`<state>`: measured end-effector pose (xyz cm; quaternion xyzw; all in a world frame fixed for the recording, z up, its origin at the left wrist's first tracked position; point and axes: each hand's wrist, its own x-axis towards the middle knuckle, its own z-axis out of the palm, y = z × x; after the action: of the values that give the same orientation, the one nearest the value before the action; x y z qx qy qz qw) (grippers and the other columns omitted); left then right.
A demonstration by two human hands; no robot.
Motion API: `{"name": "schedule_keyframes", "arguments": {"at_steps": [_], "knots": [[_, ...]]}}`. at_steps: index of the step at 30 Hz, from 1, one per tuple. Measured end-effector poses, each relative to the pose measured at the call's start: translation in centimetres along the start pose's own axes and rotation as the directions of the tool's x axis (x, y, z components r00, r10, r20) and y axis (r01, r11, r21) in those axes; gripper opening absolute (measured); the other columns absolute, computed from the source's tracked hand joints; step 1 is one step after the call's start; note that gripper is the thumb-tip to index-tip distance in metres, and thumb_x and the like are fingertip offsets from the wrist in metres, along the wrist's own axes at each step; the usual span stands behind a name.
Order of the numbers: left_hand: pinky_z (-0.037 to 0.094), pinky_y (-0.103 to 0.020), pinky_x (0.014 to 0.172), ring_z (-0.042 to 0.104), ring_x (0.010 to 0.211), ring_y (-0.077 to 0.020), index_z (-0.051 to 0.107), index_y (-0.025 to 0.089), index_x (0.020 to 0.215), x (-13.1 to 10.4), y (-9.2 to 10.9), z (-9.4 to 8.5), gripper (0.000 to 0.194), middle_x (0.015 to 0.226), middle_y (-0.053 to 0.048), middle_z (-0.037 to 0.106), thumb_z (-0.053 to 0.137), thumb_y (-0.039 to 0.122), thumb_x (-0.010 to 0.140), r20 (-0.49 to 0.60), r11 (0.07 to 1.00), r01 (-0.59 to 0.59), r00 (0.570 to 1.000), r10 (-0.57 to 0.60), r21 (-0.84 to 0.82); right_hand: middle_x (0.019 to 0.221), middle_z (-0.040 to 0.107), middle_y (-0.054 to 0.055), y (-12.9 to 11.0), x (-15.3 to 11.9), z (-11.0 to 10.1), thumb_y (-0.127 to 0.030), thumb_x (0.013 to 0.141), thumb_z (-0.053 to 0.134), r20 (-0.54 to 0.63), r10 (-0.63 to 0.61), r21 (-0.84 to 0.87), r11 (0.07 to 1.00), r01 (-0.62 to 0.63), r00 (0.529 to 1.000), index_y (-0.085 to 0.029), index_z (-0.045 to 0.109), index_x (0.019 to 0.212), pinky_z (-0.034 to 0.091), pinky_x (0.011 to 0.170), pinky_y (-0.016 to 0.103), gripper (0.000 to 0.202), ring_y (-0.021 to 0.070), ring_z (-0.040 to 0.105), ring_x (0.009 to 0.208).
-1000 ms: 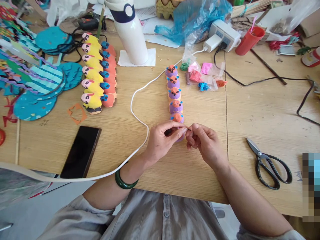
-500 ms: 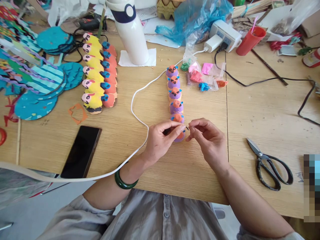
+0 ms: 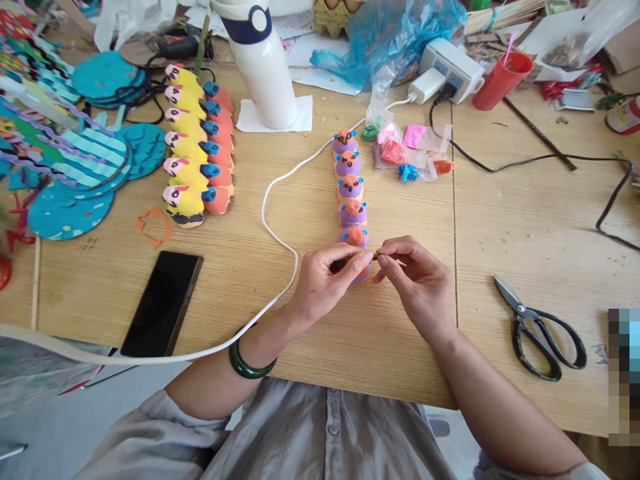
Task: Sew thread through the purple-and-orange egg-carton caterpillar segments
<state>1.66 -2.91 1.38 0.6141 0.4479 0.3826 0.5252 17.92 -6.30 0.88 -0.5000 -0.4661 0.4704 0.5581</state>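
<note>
My left hand (image 3: 320, 283) is closed on a dark lump of modelling clay (image 3: 338, 265), mostly hidden behind the fingers. Thumb and forefinger of my right hand (image 3: 420, 283) pinch at a tiny dark bit right by the left fingertips, and the two hands meet there. Beneath them runs a row of small purple clay figures (image 3: 351, 189) with orange faces and blue ears, set on an egg-carton strip. The farther ones bear black face marks; the nearest figure is partly covered by my hands.
Bagged coloured clay (image 3: 393, 152) lies beyond the row. Yellow figures (image 3: 184, 170) and orange ones (image 3: 219, 157) stand left. A white cable (image 3: 265, 213) crosses the table near a phone (image 3: 163, 303). Scissors (image 3: 537, 327) lie right; a white bottle (image 3: 265, 73) and power strip (image 3: 450, 67) stand behind.
My fingertips have come closer together, and the dark bit between them now shows less. The figures and other things stay put.
</note>
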Motion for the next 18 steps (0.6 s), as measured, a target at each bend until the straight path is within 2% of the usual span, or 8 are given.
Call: {"name": "schedule_keyframes", "arguments": {"at_steps": [3, 8, 14, 18], "knots": [[0.046, -0.021, 0.061, 0.059, 0.065, -0.0106, 0.077, 0.015, 0.077, 0.05, 0.13, -0.03, 0.033, 0.071, -0.002, 0.07, 0.066, 0.04, 0.095, 0.002, 1.0, 0.013, 1.0, -0.013, 0.007, 0.091, 0.066, -0.001, -0.06, -0.04, 0.02, -0.023, 0.092, 0.073, -0.002, 0.018, -0.022, 1.0, -0.018, 1.0, -0.022, 0.073, 0.092, 0.063, 0.061, 0.023, 0.001, 0.0088, 0.066, 0.072], [0.047, -0.021, 0.061, 0.062, 0.067, -0.0119, 0.08, 0.015, 0.087, 0.17, -0.19, 0.04, 0.02, 0.077, -0.003, 0.075, 0.07, 0.032, 0.09, -0.007, 0.999, 0.004, 1.0, -0.003, 0.039, 0.094, 0.066, 0.0, 0.15, -0.24, -0.13, -0.022, 0.093, 0.07, 0.002, -0.037, -0.13, 0.991, 0.037, 0.999, -0.022, 0.071, 0.094, 0.062, 0.062, 0.024, 0.002, 0.009, 0.068, 0.073], [0.049, -0.021, 0.062, 0.064, 0.069, -0.0126, 0.082, 0.016, 0.089, 0.22, -0.58, -0.05, 0.017, 0.079, -0.003, 0.077, 0.07, 0.029, 0.089, -0.009, 0.998, 0.01, 1.0, -0.009, 0.069, 0.098, 0.068, 0.001, 0.0, -0.35, -0.27, -0.015, 0.095, 0.065, 0.054, -0.225, -0.394, 0.89, 0.228, 0.973, -0.023, 0.071, 0.099, 0.061, 0.062, 0.025, 0.011, 0.0102, 0.067, 0.076], [0.049, -0.022, 0.064, 0.066, 0.071, -0.0136, 0.082, 0.017, 0.091, 0.21, -0.63, -0.13, 0.018, 0.081, -0.004, 0.078, 0.07, 0.03, 0.091, -0.002, 0.997, 0.008, 1.0, -0.007, 0.073, 0.097, 0.068, 0.001, 0.06, -0.26, -0.3, -0.012, 0.095, 0.064, 0.09, -0.325, -0.479, 0.815, 0.327, 0.942, -0.024, 0.069, 0.101, 0.06, 0.062, 0.025, 0.014, 0.0099, 0.065, 0.074]]}}
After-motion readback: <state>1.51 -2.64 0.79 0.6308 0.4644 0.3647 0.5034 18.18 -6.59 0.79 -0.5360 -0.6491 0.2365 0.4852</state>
